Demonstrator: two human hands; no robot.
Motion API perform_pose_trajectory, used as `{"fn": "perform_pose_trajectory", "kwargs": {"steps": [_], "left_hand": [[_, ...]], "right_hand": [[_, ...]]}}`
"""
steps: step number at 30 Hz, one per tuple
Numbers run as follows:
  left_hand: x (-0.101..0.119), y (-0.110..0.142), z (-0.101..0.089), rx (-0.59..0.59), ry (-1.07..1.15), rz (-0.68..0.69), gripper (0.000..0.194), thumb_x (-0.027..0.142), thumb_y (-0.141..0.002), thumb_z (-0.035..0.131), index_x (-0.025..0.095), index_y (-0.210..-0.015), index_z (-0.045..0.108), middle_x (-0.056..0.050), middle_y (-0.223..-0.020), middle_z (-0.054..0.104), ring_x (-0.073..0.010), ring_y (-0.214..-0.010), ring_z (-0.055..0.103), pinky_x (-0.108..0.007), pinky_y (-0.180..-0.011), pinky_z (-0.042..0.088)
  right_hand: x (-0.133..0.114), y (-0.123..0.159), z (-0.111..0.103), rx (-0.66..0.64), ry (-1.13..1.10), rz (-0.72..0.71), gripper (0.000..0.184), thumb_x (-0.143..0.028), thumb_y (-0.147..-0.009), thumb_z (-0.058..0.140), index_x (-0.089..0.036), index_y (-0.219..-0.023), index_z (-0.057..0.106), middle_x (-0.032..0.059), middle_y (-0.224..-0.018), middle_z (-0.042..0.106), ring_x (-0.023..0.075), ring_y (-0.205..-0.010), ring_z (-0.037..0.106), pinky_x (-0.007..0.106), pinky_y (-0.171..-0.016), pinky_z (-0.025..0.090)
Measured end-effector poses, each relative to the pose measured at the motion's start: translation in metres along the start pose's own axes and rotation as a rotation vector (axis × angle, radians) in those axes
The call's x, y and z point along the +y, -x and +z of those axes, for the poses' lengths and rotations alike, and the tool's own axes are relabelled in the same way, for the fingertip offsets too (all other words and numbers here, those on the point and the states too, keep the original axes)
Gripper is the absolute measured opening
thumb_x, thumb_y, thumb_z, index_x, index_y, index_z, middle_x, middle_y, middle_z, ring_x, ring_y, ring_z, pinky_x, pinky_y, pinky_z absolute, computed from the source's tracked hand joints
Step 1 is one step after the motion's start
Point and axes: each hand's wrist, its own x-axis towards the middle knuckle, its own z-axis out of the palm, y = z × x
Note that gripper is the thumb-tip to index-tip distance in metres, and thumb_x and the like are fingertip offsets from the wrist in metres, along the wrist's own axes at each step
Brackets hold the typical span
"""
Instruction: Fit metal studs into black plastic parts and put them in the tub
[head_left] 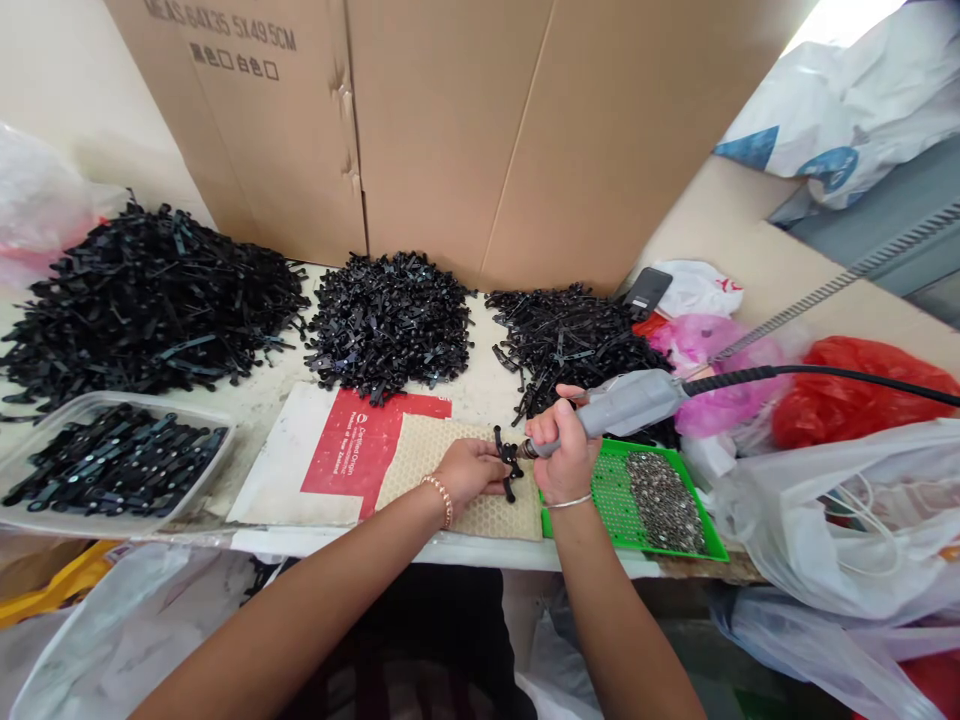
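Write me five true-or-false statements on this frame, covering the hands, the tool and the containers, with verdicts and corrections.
1. The right hand grips a grey power tool. True.
2. The green tray holds small metal pieces. True.
3. The left hand grips the rim of the green tray. False: it holds a black part near the tip of the power tool.
4. The plastic tub is to the right of the green tray. False: it is at the far left, with black pieces inside.
5. Three heaps of black parts lie beyond the hands. True.
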Motion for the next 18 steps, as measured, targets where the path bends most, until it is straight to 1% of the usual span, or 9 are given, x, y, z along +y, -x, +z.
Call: {"fn": "perform_pose_trajectory", "kwargs": {"steps": [6, 9, 13, 18], "left_hand": [[0.0031, 0.003, 0.0015, 0.011, -0.022, -0.012, 0.016, -0.005, -0.068, 0.061, 0.008, -0.075, 0.067, -0.004, -0.068, 0.065, -0.01, -0.057, 0.06, -0.019, -0.053, 0.052], [0.003, 0.0031, 0.0012, 0.012, -0.034, -0.015, 0.016, -0.005, -0.07, 0.06, 0.008, -0.077, 0.067, -0.005, -0.068, 0.065, -0.0098, -0.058, 0.06, -0.018, -0.052, 0.052], [0.0025, 0.002, 0.001, -0.001, -0.029, -0.01, 0.018, -0.005, -0.069, 0.061, 0.008, -0.079, 0.068, -0.006, -0.071, 0.066, -0.0101, -0.059, 0.061, -0.018, -0.053, 0.052], [0.0019, 0.0012, 0.0008, 0.011, -0.01, -0.008, 0.014, -0.003, -0.065, 0.067, 0.009, -0.073, 0.066, -0.004, -0.067, 0.066, -0.0106, -0.058, 0.061, -0.019, -0.054, 0.053]], "right_hand": [[0.0002, 0.0005, -0.0008, 0.012, -0.018, -0.008, 0.031, -0.039, -0.071, 0.068, -0.022, -0.09, 0.051, -0.0118, -0.044, 0.033, 0.0066, -0.038, 0.03, 0.021, -0.045, 0.032], [0.0003, 0.0006, -0.0011, 0.005, -0.019, -0.012, 0.029, -0.038, -0.071, 0.067, -0.022, -0.09, 0.051, -0.0117, -0.044, 0.033, 0.0067, -0.038, 0.031, 0.021, -0.045, 0.033], [-0.0005, 0.001, -0.0007, 0.007, -0.047, -0.017, 0.028, -0.037, -0.071, 0.067, -0.022, -0.09, 0.052, -0.0117, -0.044, 0.032, 0.0066, -0.038, 0.031, 0.02, -0.044, 0.032], [0.0003, 0.0006, -0.0003, 0.002, -0.04, -0.03, 0.03, -0.038, -0.072, 0.068, -0.022, -0.091, 0.051, -0.0119, -0.044, 0.033, 0.0066, -0.038, 0.031, 0.02, -0.045, 0.033]]}}
